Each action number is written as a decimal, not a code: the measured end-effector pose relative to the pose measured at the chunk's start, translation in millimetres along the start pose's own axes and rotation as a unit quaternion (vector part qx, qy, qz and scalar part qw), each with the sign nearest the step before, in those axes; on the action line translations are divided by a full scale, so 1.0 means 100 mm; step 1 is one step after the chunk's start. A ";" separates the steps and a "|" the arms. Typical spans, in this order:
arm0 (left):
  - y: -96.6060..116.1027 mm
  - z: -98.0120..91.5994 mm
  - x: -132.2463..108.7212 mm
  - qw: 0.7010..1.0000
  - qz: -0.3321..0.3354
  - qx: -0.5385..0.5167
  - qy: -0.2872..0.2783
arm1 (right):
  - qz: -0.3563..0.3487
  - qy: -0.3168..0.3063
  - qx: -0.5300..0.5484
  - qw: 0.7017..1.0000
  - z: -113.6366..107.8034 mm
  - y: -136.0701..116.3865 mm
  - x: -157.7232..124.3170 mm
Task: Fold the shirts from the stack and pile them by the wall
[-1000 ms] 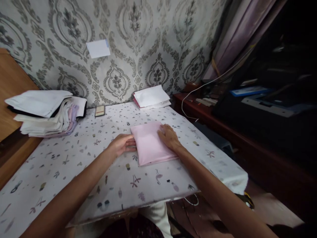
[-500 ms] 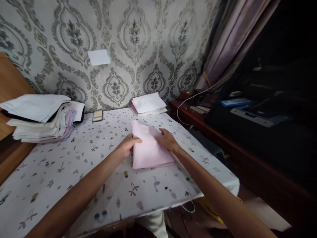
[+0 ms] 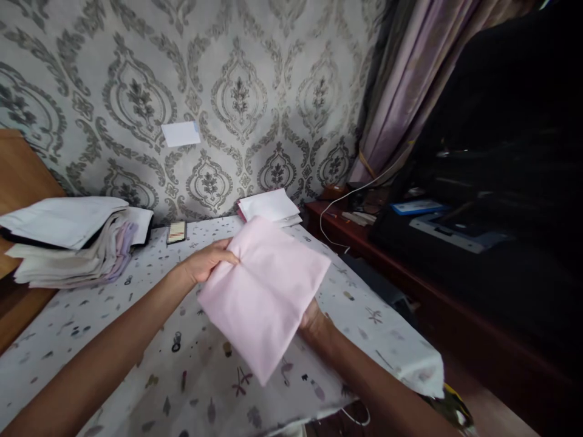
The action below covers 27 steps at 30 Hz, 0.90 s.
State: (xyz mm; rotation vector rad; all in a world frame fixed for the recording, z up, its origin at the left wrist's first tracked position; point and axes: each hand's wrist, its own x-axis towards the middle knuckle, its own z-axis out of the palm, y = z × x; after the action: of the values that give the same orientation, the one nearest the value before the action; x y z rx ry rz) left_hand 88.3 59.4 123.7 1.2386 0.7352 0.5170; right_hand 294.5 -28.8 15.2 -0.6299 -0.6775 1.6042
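Holding a folded pink cloth (image 3: pixel 268 291) cornerwise above the near part of the surface (image 3: pixel 159 388), the two hands work from either side. The left hand (image 3: pixel 207 261) has its grip clamped on the cloth's left edge, thumb on top, creasing the fabric. The right hand (image 3: pixel 313 315) reaches under the lower right edge; the cloth hides its fingers, so whether that grip is closed cannot be told. The cloth also blocks the view of the middle of the patterned cover.

Farther off at left, a stack of folded cloths (image 3: pixel 68 267), white, cream and lilac, takes up the corner against a wooden panel (image 3: pixel 20 170). A small framed-looking rectangle (image 3: pixel 176 232) lies just beside it. White papers (image 3: pixel 273 205) lie at the back edge, partly covered in view by the cloth's upper corner. At right, a white cord (image 3: pixel 321 224) droops in front of a dark red ledge (image 3: pixel 330 221). Behind rise patterned wallpaper (image 3: pixel 237 36), bearing a white card (image 3: pixel 180 135), and a mauve curtain (image 3: pixel 401 85).
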 end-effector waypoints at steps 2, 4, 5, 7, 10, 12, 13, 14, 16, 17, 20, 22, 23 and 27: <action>-0.12 -0.11 0.05 0.999 -0.036 0.020 0.031 | 0.033 -0.009 0.053 0.998 0.06 0.01 -0.13; -0.24 -0.22 0.09 0.997 -0.053 0.031 0.047 | 0.063 -0.013 0.101 0.993 0.10 -0.02 -0.25; -0.29 -0.25 0.11 0.996 -0.058 0.036 0.050 | 0.069 -0.011 0.117 0.991 0.12 -0.03 -0.30; -0.35 -0.29 0.15 0.996 -0.068 0.043 0.049 | 0.061 0.007 0.116 0.991 0.17 -0.04 -0.38; -0.37 -0.28 0.21 0.994 -0.082 0.049 0.048 | 0.046 0.066 0.059 0.995 0.25 -0.02 -0.41; -0.37 -0.27 0.24 0.993 -0.094 0.049 0.046 | 0.048 0.109 0.031 0.992 0.30 -0.01 -0.36; -0.39 -0.28 0.25 0.993 -0.098 0.045 0.046 | 0.049 0.126 0.031 0.990 0.33 -0.02 -0.33; -0.41 -0.29 0.25 0.993 -0.098 0.041 0.051 | 0.051 0.140 0.038 0.988 0.35 -0.04 -0.28; -0.50 -0.34 0.22 0.992 -0.087 0.043 0.077 | 0.059 0.160 0.056 0.984 0.38 -0.12 -0.18; -0.56 -0.38 0.18 0.991 -0.072 0.048 0.100 | 0.065 0.165 0.059 0.982 0.38 -0.17 -0.12; -0.82 -0.52 -0.01 0.981 -0.007 0.055 0.184 | 0.070 0.161 0.046 0.983 0.37 -0.35 0.13; -0.98 -0.62 -0.14 0.973 0.047 0.035 0.223 | 0.054 0.152 0.026 0.987 0.35 -0.49 0.37; -1.05 -0.66 -0.19 0.970 0.069 0.021 0.233 | 0.046 0.147 0.012 0.988 0.34 -0.56 0.53; -1.14 -0.74 -0.25 0.970 0.086 -0.019 0.226 | -0.030 0.127 -0.096 0.987 0.32 -1.00 1.33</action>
State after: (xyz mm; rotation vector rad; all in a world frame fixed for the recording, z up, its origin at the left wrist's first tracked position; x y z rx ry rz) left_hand 12.3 60.4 8.3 1.1651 0.9977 0.9733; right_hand 321.7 110.7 106.5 -0.9304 -0.6580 1.3814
